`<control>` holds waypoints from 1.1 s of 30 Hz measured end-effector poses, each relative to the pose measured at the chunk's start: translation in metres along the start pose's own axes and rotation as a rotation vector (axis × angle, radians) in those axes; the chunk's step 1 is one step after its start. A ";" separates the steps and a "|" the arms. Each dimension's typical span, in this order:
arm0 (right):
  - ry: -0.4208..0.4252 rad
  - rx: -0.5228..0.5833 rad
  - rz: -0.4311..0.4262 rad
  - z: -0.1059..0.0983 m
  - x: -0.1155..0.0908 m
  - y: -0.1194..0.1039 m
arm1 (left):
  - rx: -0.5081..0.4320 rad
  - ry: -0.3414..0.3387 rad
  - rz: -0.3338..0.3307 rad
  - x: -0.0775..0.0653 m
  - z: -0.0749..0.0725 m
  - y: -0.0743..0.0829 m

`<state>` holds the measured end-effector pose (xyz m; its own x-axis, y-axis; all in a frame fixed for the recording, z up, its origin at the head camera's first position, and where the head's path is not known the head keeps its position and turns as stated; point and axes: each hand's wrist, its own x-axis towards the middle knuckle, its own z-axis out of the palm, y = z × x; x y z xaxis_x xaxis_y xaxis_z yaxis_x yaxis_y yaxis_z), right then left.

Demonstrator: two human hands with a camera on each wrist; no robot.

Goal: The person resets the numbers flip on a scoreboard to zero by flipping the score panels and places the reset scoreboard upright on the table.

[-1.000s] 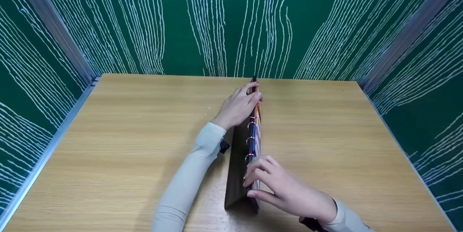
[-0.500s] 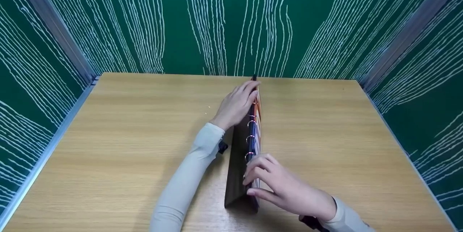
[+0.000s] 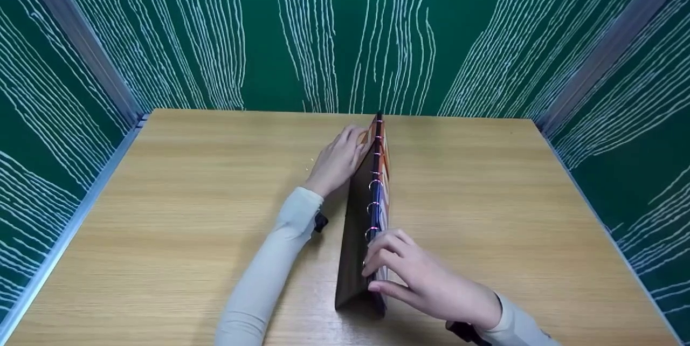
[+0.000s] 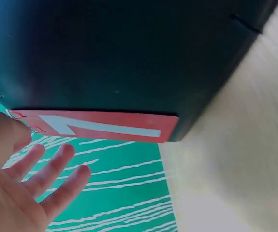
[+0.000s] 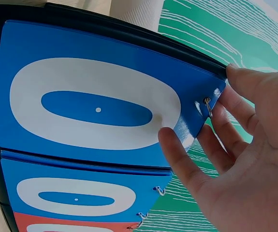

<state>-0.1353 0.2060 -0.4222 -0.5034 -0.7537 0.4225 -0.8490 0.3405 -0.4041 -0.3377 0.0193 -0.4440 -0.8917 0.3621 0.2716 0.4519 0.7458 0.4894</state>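
A flip scoreboard (image 3: 357, 249) stands like a tent on the table, with metal rings along its ridge. My left hand (image 3: 335, 161) is beside its far left face, fingers spread in the left wrist view. Near the thumb there, a red card (image 4: 105, 126) with a white 1 lies against the black panel (image 4: 114, 58); contact is hard to make out. My right hand (image 3: 431, 284) holds the near end of the ridge, its fingers curled over the top. In the right wrist view one fingertip lies over the blue card (image 5: 124, 130) bearing a white 0.
The wooden table (image 3: 215, 200) extends on both sides of the scoreboard. Green walls (image 3: 259, 66) with white wavy lines enclose the back and sides. Below the large blue card in the right wrist view are a smaller blue 0 card (image 5: 76, 212) and part of a red card (image 5: 80, 224).
My left hand has moved from the far ridge down and left, and a red-orange card now shows on the left side. The right hand stays where it was.
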 end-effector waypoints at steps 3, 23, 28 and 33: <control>-0.001 0.001 -0.004 0.001 0.000 0.000 | -0.023 -0.040 -0.030 -0.003 0.003 -0.007; 0.020 -0.003 -0.032 -0.001 0.000 0.001 | 0.096 0.008 0.089 -0.009 0.013 -0.022; 0.019 0.005 -0.028 -0.001 0.000 0.001 | 0.092 0.014 0.087 -0.009 0.012 -0.022; 0.022 -0.015 -0.042 0.001 0.000 0.001 | 0.084 0.015 0.077 -0.008 0.013 -0.022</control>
<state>-0.1362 0.2061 -0.4232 -0.4702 -0.7551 0.4569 -0.8718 0.3171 -0.3733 -0.3406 0.0072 -0.4678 -0.8538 0.4120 0.3183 0.5146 0.7606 0.3959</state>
